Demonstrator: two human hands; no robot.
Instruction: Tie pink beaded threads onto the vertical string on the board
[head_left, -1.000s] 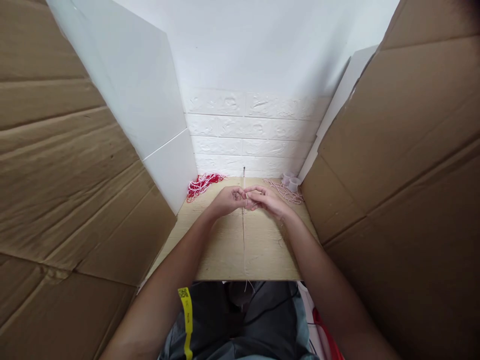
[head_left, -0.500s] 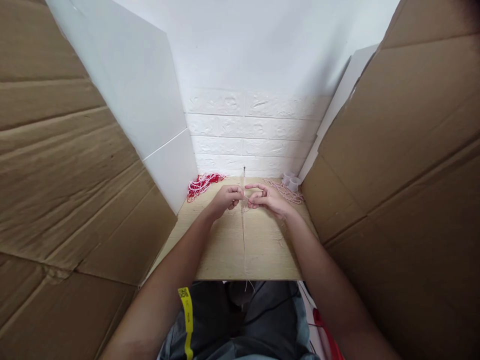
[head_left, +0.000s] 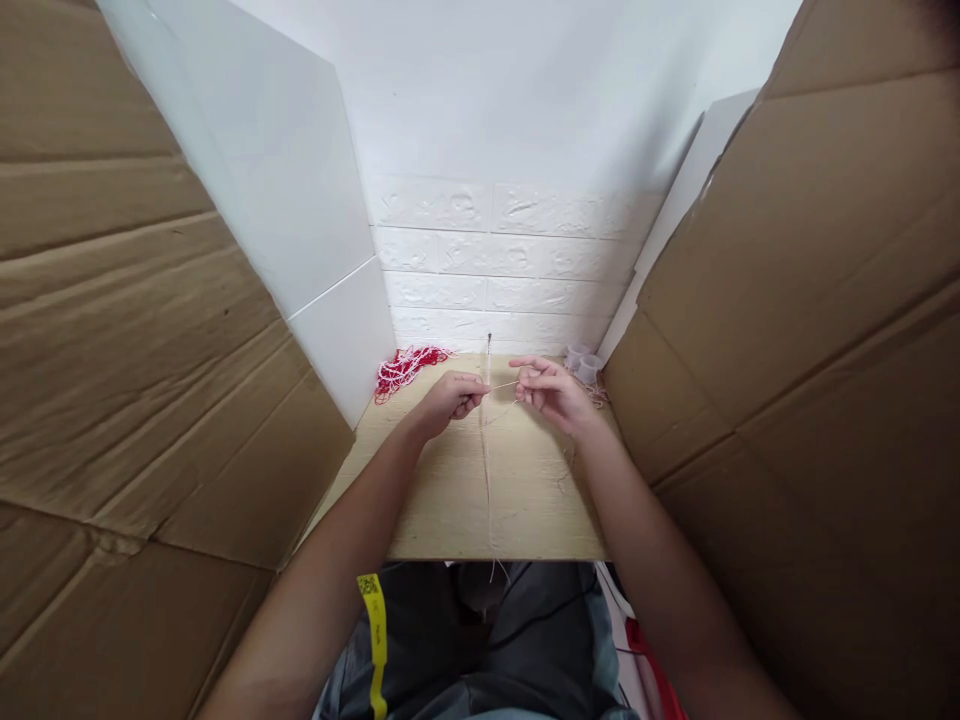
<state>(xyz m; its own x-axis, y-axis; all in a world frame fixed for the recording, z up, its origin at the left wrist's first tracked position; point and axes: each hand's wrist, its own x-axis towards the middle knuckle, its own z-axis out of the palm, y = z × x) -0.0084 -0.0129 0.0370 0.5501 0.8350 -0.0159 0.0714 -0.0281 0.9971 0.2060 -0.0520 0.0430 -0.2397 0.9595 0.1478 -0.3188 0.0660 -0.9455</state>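
Observation:
Down the middle of the wooden board [head_left: 442, 500] runs a pale cord [head_left: 489, 480], from a small dark pin [head_left: 489, 337] at the back to loose ends over the front edge. My left hand [head_left: 454, 400] pinches at the cord, its fingertips pressed together. A thin thread [head_left: 504, 386] stretches from there to my right hand [head_left: 551, 392], whose thumb and fingers are closed on it while the index finger points left. A slack loop of thread hangs below, between the hands.
Red and white threads [head_left: 409, 372] lie in a heap at the back left. Clear rolls [head_left: 585, 365] sit at the back right beside pinkish threads [head_left: 598, 392]. Cardboard walls [head_left: 150, 380] flank both sides; a white brick-pattern wall [head_left: 510, 255] closes the back.
My right hand has moved right, away from my left hand, and the thread between them is now longer and stretched. My left hand has hardly moved.

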